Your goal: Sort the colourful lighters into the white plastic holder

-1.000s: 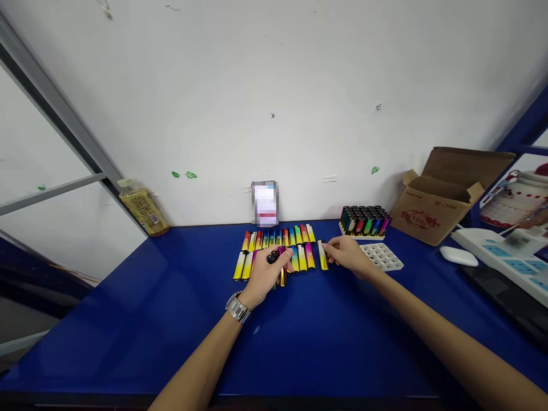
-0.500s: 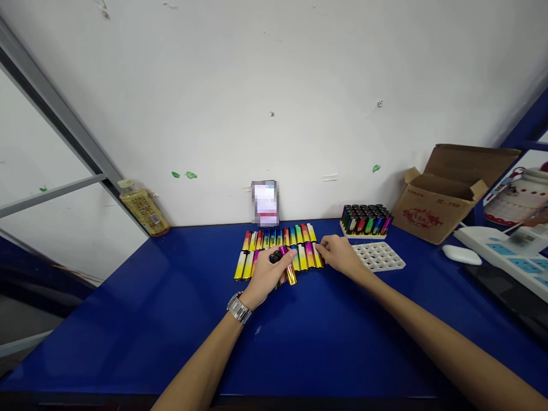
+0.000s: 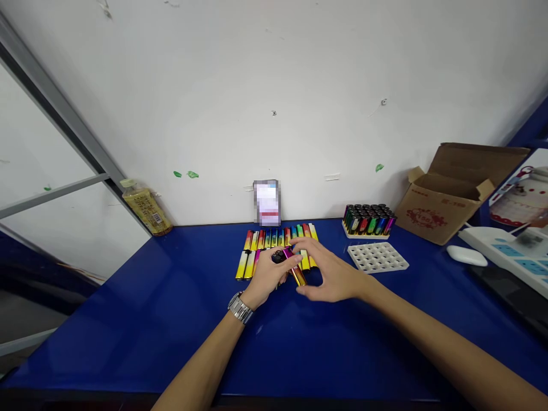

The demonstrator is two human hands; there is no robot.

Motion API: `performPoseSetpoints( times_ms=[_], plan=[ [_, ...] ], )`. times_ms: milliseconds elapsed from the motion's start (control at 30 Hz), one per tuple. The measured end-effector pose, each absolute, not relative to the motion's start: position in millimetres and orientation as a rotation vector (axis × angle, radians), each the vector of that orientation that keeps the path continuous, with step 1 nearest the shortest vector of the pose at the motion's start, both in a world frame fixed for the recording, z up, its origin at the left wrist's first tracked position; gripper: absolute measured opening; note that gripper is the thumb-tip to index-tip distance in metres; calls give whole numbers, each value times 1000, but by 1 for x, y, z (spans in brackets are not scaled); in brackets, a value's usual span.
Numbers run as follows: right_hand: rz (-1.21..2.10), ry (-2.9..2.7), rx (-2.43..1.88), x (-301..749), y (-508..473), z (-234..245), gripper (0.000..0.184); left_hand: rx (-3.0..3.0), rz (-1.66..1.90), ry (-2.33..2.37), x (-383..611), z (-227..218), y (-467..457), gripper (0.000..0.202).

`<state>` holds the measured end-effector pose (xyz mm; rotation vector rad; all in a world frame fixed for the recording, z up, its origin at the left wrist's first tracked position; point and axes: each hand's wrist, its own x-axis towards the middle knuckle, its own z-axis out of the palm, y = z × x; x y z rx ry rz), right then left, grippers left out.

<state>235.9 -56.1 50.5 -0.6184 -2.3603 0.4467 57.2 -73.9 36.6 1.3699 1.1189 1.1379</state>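
Observation:
My left hand, with a metal-band watch at the wrist, is closed round several lighters. A shiny magenta-and-gold lighter sticks out in front of its thumb, and black tops show beside it. My right hand is spread round that lighter, thumb by its gold end and fingers by its upper end. Whether they touch it I cannot tell. Behind the hands, colourful lighters lie side by side in a back row and a front row. The hands hide part of the front row.
A white tray with holes lies to the right. Behind it stands a rack of upright lighters. An open cardboard box, white mouse and power strip are farther right. A phone leans on the wall; a bottle stands left.
My right hand has moved left from the right end of the front row to the magenta-and-gold lighter, its fingers opening. My left hand keeps its hold; that lighter is tilted slightly more.

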Motion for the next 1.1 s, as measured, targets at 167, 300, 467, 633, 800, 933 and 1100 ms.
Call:
performPoseSetpoints(
  times_ms=[167,300,467,633,800,933,1100],
  plan=[
    [500,-2421,-591,234,-58,53,59,1362,1099,1071,58,36,-75,38],
    [427,-2352,-735,248,-30,49,58,1260,1125,1035,59,35,-74,39],
    [403,-2158,-1310,276,26,41,59,1099,1019,1013,59,38,-75,28],
    [614,-2176,-1493,288,52,29,58,996,944,1016,59,40,-76,31],
    [749,-2221,-1414,290,56,19,63,1075,968,1000,58,38,-75,44],
    [729,-2272,-1345,290,58,17,70,1024,946,934,57,39,-76,53],
    [694,-2296,-1331,285,55,20,69,928,957,868,57,37,-76,53]
  ],
)
